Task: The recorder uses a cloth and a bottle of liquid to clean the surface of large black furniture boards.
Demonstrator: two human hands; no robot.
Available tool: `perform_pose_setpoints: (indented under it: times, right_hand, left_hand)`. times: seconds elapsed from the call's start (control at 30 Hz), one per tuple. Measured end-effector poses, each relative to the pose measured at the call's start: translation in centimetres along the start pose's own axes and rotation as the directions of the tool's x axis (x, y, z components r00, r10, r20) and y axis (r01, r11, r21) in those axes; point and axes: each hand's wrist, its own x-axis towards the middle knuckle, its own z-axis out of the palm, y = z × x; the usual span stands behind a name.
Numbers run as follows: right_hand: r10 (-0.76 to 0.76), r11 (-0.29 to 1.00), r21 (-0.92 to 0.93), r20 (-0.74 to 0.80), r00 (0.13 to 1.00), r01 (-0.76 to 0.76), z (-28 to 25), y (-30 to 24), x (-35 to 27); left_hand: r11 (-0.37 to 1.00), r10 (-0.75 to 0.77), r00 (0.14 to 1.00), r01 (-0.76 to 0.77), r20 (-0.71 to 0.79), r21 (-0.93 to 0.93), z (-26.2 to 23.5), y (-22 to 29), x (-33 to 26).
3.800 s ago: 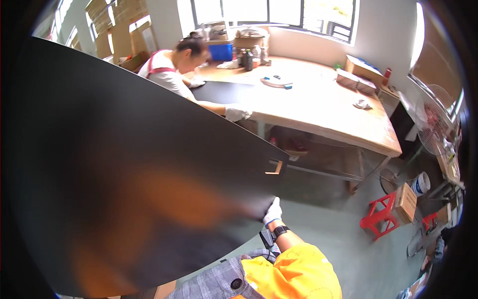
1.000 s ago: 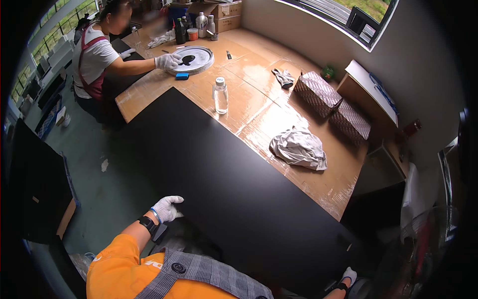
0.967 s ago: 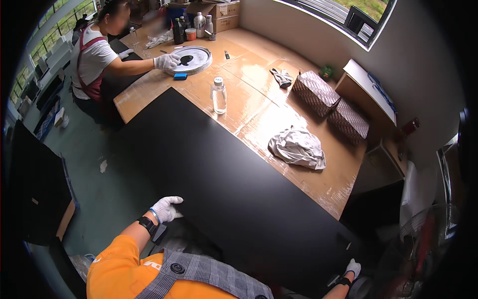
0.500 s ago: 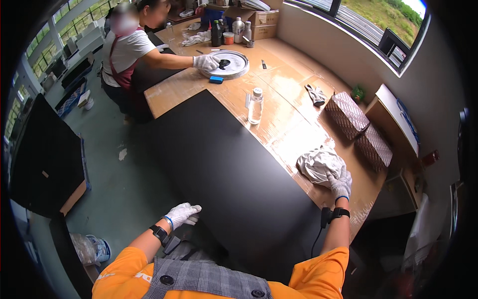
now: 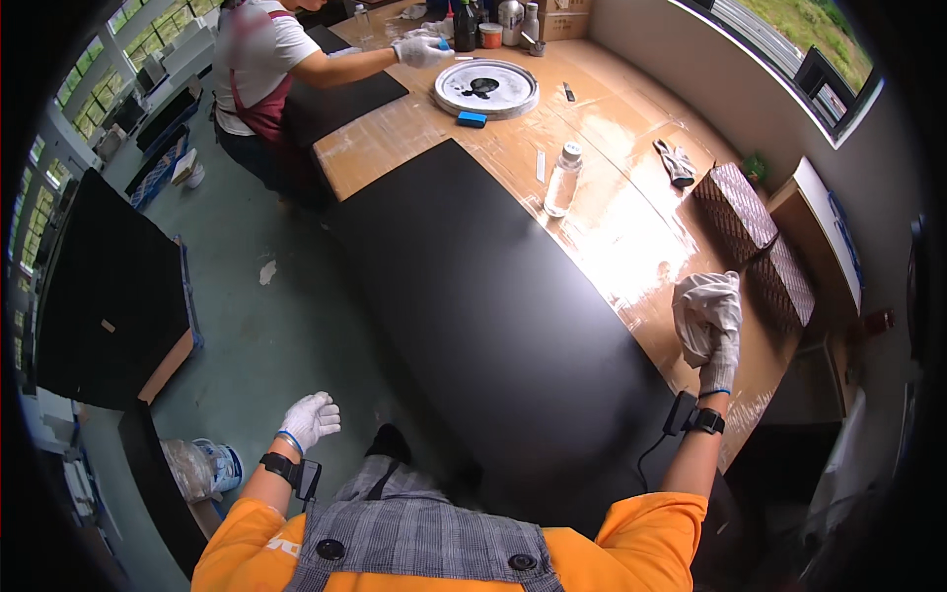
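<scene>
My right hand (image 5: 723, 360), in a white knit glove, grips a crumpled off-white cloth (image 5: 702, 314). It holds the cloth up over the right side of the table, beyond the edge of a large matte black panel (image 5: 493, 286). The panel runs diagonally in front of me, its far end resting on the table. My left hand (image 5: 311, 420), gloved too, hangs over the floor left of the panel. Its fingers are loosely bent and apart, and nothing shows in them. A clear bottle (image 5: 563, 181) with a white cap stands just past the panel's far edge.
A co-worker's gloved hand (image 5: 424, 51) reaches over the table near a round lid with black paint (image 5: 493, 91). Beside it lies a blue block (image 5: 472, 119). A glove (image 5: 676, 164) and patterned boxes (image 5: 735, 214) are at right. A bucket (image 5: 225, 467) stands at lower left.
My right hand has lifted the cloth off the table. My left hand has moved left, away from the panel. The co-worker's hand has left the round lid, moving farther back.
</scene>
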Motion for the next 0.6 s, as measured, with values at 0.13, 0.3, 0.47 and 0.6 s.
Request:
perform_pose_setpoints:
  times: [0.13,0.3,0.47,0.6]
  right_hand:
    - [0.116,0.985,-0.132,0.046,0.992,-0.109,-1.0,-8.1,-10.4]
    - [0.429,0.158,-0.961,-0.139,0.893,-0.226,2.9,-9.8,-21.1]
    - [0.061,0.091,-0.989,-0.115,0.991,-0.12,1.3,0.7,-23.1]
    - [0.094,-0.12,-0.99,-0.087,0.992,-0.076,24.8,4.9,-26.0]
  left_hand:
    - [1.0,0.0,0.997,-0.002,0.08,0.029,0.9,4.9,4.6]
    - [0.987,-0.004,0.974,-0.033,0.227,0.158,2.1,12.2,9.8]
    - [0.947,0.02,0.939,-0.128,0.342,0.294,4.0,17.9,13.5]
    - [0.941,0.059,0.953,-0.152,0.297,0.302,-2.4,20.2,12.7]
